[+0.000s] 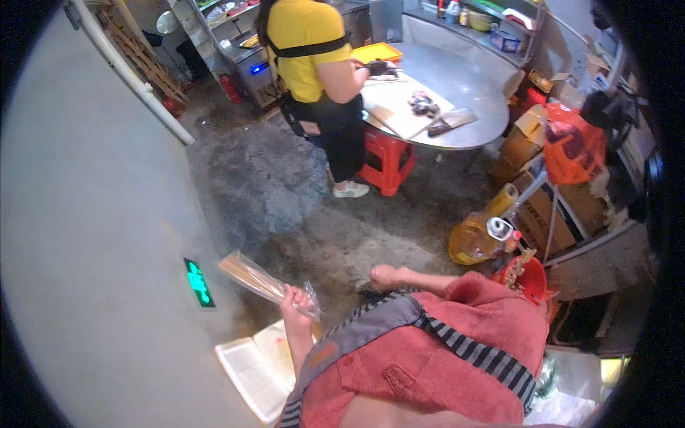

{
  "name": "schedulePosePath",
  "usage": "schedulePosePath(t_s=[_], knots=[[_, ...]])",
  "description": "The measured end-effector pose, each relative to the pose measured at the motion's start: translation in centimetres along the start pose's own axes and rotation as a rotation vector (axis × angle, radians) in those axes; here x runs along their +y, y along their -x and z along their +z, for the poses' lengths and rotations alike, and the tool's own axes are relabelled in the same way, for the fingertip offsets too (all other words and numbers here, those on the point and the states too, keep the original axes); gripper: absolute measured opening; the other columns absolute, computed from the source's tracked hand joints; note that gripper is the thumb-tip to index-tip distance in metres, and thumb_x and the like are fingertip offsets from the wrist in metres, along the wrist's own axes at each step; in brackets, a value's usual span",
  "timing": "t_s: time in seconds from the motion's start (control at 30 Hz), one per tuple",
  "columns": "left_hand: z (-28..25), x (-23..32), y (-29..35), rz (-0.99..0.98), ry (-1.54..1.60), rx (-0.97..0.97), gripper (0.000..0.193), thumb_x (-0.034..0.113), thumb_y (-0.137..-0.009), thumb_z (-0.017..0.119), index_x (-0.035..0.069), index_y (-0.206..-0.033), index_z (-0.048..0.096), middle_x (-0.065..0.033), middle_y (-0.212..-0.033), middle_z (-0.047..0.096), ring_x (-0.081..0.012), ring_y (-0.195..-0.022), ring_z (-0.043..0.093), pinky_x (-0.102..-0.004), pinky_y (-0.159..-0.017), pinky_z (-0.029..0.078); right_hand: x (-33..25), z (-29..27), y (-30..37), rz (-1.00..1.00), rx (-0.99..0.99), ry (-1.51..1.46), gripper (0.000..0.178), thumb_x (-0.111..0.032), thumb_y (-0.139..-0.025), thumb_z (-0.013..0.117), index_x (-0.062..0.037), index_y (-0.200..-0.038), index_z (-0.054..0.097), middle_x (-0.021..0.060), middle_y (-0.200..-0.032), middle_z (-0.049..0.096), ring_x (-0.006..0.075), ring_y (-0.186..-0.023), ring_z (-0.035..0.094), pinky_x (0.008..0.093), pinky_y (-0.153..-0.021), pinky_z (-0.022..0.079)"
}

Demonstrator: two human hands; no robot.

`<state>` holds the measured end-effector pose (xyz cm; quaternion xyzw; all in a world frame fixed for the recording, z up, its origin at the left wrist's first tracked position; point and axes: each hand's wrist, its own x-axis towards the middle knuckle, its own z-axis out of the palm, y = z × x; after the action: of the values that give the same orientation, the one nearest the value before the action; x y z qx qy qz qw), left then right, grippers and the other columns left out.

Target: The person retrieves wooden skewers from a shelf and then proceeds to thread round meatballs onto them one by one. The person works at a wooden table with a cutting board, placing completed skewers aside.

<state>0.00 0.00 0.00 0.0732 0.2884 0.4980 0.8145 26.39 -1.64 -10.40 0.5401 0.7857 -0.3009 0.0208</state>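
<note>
My left hand (295,305) is closed round one end of a clear plastic bag of thin bamboo skewers (251,275), held up at a slant toward the wall. The bag's crumpled end sticks out past my fingers. Below that arm lies an opened white foam box (251,372), partly hidden by my forearm. My right hand (385,277) is held in front of my body in a loose fist, with nothing visible in it. Its fingertips are turned from view.
A person in a yellow top (307,28) stands at a round metal table (478,78) with a white cutting board, a cleaver (454,121) and dark pieces of food. Under it is a red stool (389,164). Oil jugs (474,241) and cartons line the right; a grey wall (100,235) the left.
</note>
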Motion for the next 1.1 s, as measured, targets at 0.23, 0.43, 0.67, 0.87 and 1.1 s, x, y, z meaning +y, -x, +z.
schedulePosePath(t_s=[0.23,0.43,0.67,0.87,1.1], knots=[[5.4,17.9,-10.4,0.291,-0.158,0.147,0.035,0.035,-0.084,0.046,0.014,-0.057,0.037,0.0035,-0.049,0.03,-0.0093,-0.04,0.028,-0.024,-0.036,0.024,-8.1,-20.6,-22.8,-0.407,0.232,-0.035,0.018,-0.017,-0.068,0.047,-0.001,-0.067,0.057,0.0191,-0.061,0.053,0.0381,-0.061,0.052,0.0462,-0.055,0.04],[-2.7,20.9,-20.5,0.183,-0.134,0.31,0.035,0.034,-0.086,0.043,0.014,-0.058,0.037,0.0028,-0.048,0.03,-0.01,-0.041,0.029,-0.0239,-0.037,0.024,-6.4,-15.7,-33.7,-0.254,0.122,-0.194,0.038,-0.035,-0.074,0.05,0.0011,-0.063,0.055,0.0201,-0.062,0.055,0.0385,-0.06,0.053,0.0466,-0.052,0.04],[1.3,33.7,-38.3,0.007,-0.157,0.084,0.03,0.032,-0.087,0.041,0.014,-0.063,0.039,0.0039,-0.051,0.032,-0.0088,-0.042,0.031,-0.023,-0.039,0.029,-0.6,-21.8,-43.6,-0.143,0.158,-0.285,0.038,-0.034,-0.075,0.048,0.002,-0.066,0.056,0.0211,-0.062,0.055,0.0375,-0.06,0.054,0.0454,-0.053,0.041],[8.0,38.1,-52.3,-0.19,-0.179,0.051,0.03,0.033,-0.086,0.042,0.013,-0.064,0.04,0.0036,-0.049,0.032,-0.0078,-0.038,0.029,-0.0223,-0.036,0.027,3.6,-27.5,-54.9,0.08,0.26,-0.254,0.03,-0.025,-0.07,0.049,0.0033,-0.06,0.055,0.0211,-0.061,0.055,0.0366,-0.06,0.054,0.0444,-0.056,0.043],[14.6,39.3,-66.1,-0.214,-0.193,-0.079,0.03,0.032,-0.087,0.042,0.012,-0.064,0.04,0.0029,-0.05,0.031,-0.0075,-0.042,0.03,-0.0208,-0.037,0.026,7.8,-40.1,-70.2,0.213,0.1,-0.636,0.027,-0.019,-0.075,0.046,0.0033,-0.06,0.051,0.0121,-0.052,0.054,0.0216,-0.043,0.056,0.0321,-0.041,0.047]])
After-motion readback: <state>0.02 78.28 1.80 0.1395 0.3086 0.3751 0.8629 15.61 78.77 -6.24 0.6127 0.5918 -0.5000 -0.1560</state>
